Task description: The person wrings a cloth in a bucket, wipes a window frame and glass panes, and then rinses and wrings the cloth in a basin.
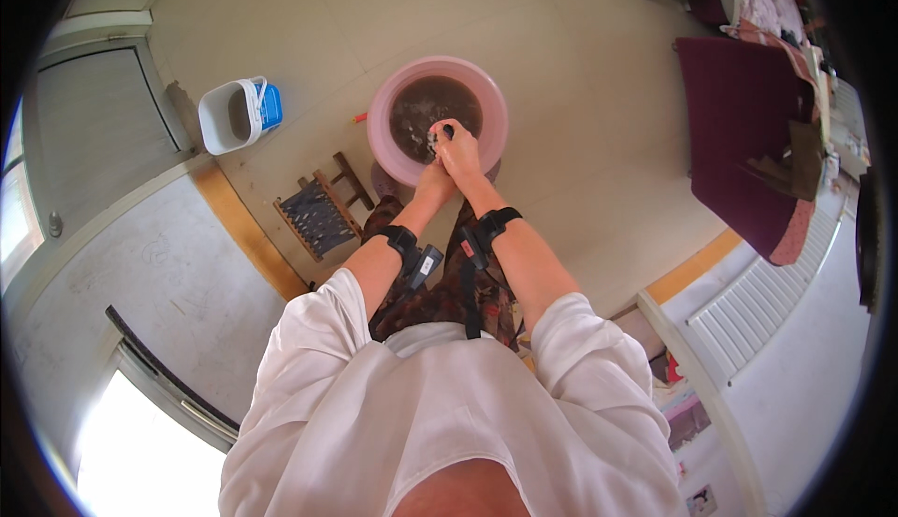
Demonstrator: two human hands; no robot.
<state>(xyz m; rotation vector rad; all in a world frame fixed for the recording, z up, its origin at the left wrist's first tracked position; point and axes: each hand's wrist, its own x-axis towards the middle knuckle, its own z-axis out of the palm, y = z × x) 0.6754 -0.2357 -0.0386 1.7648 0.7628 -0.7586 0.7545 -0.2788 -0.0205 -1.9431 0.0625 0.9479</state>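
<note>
A pink plastic basin (497, 120) stands on the floor before me, holding murky brown water (428, 99) with pale foam on the surface. Over the near part of the water my two hands meet. My right hand (461, 154) has its fingers curled round a small dark item (448, 131), whose kind I cannot make out. Whitish wet bits or suds show beside these fingers. My left hand (436, 179) is just below and against the right one, at the near rim; its fingers are mostly hidden.
Left of the basin stands a white-and-blue plastic bucket (214, 124) with a handle. A low wooden stool with a woven dark seat (317, 216) is near my left leg. A small red object (360, 118) lies by the basin. Maroon cloth-covered furniture (736, 131) is at right, a grey door (105, 110) at left.
</note>
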